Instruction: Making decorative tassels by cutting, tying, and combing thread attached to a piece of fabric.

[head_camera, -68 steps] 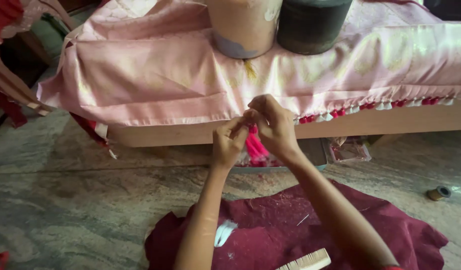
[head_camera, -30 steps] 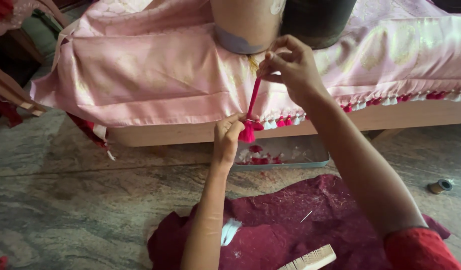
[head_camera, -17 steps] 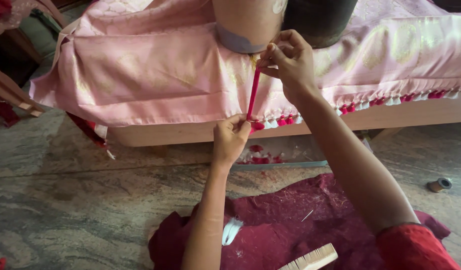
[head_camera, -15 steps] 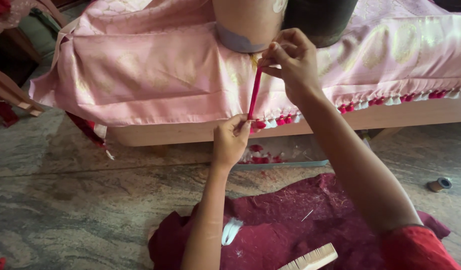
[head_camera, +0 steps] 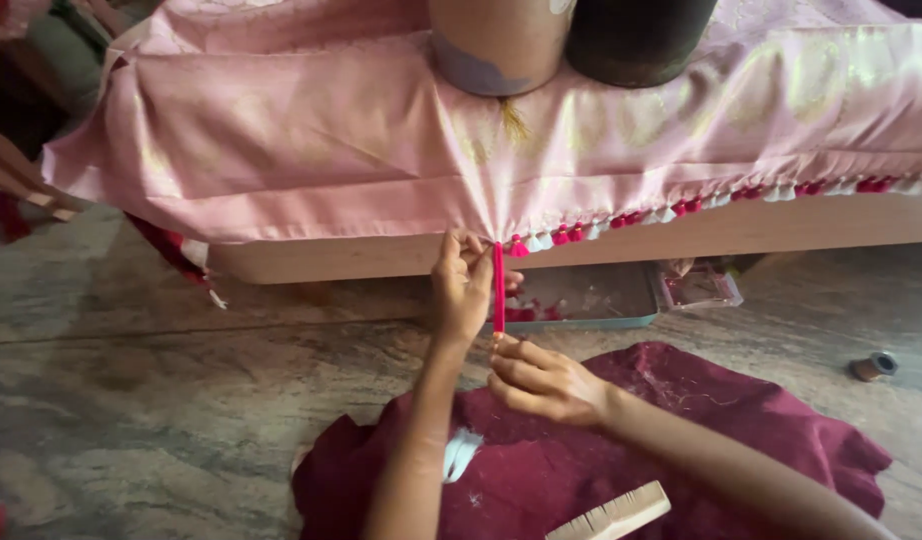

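Observation:
A pink silky cloth lies draped over a low wooden platform, its hem edged with small red and white tassels. My left hand pinches the hem where a bundle of red thread hangs straight down. My right hand grips the lower end of that red thread, pulling it taut below the hem. Both hands are just in front of the platform edge.
Two heavy round pots, one tan and one dark, weigh the cloth down. A maroon cloth covers my lap with a wooden comb on it. A shallow tray and a thread spool rest on the stone floor.
My right hand, which held the red thread high above the hem, has come down below it and now pulls the thread downward. My left hand stayed at the hem.

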